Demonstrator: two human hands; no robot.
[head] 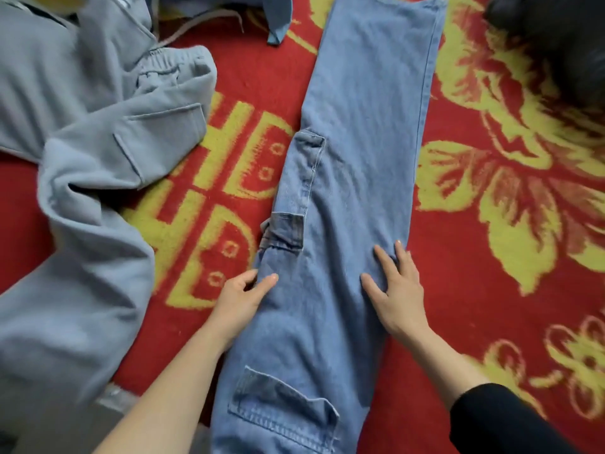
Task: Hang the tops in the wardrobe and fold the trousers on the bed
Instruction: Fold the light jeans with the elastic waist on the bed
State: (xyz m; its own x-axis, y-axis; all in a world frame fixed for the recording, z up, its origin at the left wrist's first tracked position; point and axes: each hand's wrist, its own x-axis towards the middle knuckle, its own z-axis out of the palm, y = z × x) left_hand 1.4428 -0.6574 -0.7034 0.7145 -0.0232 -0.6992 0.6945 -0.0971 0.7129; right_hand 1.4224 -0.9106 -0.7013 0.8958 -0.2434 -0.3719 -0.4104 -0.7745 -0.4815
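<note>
A pair of jeans [360, 126], folded lengthwise leg on leg, lies flat down the middle of a red-and-yellow blanket [491, 290] on the bed, hems at the far end and waist nearest the person. Both hands are apart and on the denim about halfway along. The right hand [397, 296] rests flat with fingers spread near the jeans' right edge, and the left hand [240, 299] appears to pinch the left edge, thumb on top. A crumpled grey garment [82, 158] sprawls to the left of the jeans and a dark, blurred object [556, 44] sits beyond their far right. The denim looks thick and fairly heavy for cloth, limp but slow to crease, and rough enough to stay put on the fuzzy blanket. It should keep a fold once pressed. The bulky pocket [281, 407] and seams near the waist are likely to resist lying flat. The hems look the natural place to take hold, one corner in each hand, to carry them back toward the waist.
</note>
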